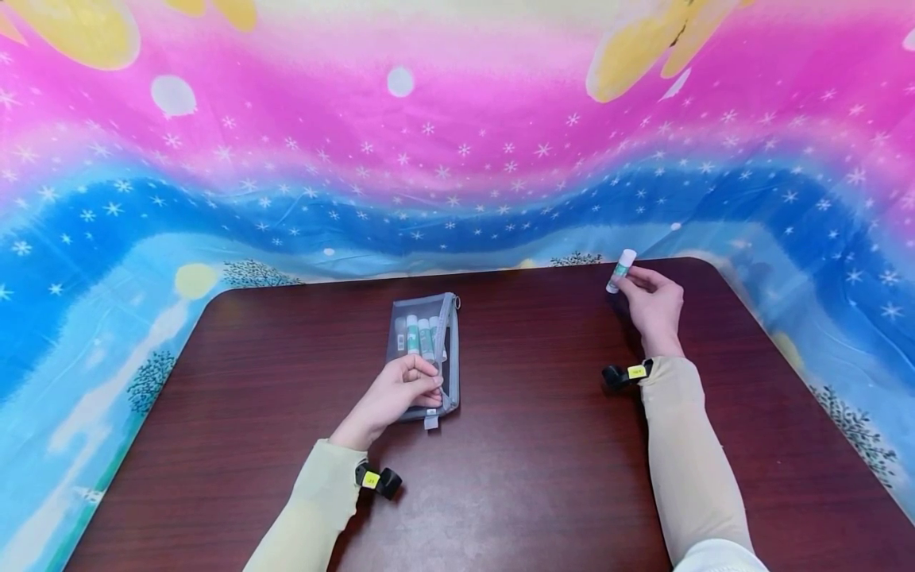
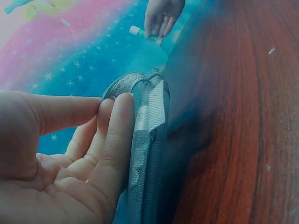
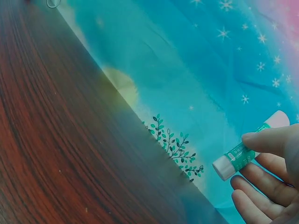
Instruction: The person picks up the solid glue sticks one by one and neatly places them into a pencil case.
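My right hand (image 1: 654, 308) pinches a white and green glue stick (image 1: 621, 271) between thumb and fingers, above the far right part of the table. In the right wrist view the glue stick (image 3: 247, 147) lies tilted across the fingers, its green label showing. With thumb and fingertips my left hand (image 1: 396, 393) pinches the zippered edge of a grey mesh pouch (image 1: 420, 306). Several more glue sticks (image 1: 426, 338) show through the mesh. Seen from the left wrist, the pouch edge (image 2: 148, 140) has its zipper parted where the left hand (image 2: 79, 154) holds it.
The dark wooden table (image 1: 529, 461) has rounded far corners. Behind it and along its sides hangs a patterned cloth (image 1: 457, 159) in pink and blue. Black wrist straps with cameras (image 1: 379, 479) sit on both wrists.
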`<state>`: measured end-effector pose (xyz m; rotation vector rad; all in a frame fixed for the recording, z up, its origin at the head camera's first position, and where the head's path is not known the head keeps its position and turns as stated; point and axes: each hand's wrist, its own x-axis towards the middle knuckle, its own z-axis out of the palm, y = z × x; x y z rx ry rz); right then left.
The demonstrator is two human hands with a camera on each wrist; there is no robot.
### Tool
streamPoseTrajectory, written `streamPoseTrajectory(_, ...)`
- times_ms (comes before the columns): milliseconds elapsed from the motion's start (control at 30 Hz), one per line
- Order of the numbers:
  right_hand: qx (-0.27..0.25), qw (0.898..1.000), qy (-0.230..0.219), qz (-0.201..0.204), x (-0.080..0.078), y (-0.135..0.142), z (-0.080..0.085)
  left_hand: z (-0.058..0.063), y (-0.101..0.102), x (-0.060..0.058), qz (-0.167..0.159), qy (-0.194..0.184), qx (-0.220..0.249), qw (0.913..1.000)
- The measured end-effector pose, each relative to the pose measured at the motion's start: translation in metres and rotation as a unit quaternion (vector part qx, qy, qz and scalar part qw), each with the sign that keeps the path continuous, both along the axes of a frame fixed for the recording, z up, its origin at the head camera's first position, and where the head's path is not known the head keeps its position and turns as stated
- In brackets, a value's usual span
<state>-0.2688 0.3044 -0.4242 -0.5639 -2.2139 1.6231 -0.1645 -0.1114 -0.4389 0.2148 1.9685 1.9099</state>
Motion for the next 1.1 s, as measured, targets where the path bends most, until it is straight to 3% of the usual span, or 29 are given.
streamPoseTrajectory(733, -0.029, 0.998, 0.05, 0.011, 0.005, -0.011, 0.018, 0.0, 0.0, 0.0, 0.001, 0.001, -0.004, 1.0)
streamPoseTrajectory(1100, -0.008, 0.998, 0.062, 0.018, 0.009, -0.017, 0.026, 0.003, 0.001, 0.001, 0.005, -0.009, -0.002, 0.9999)
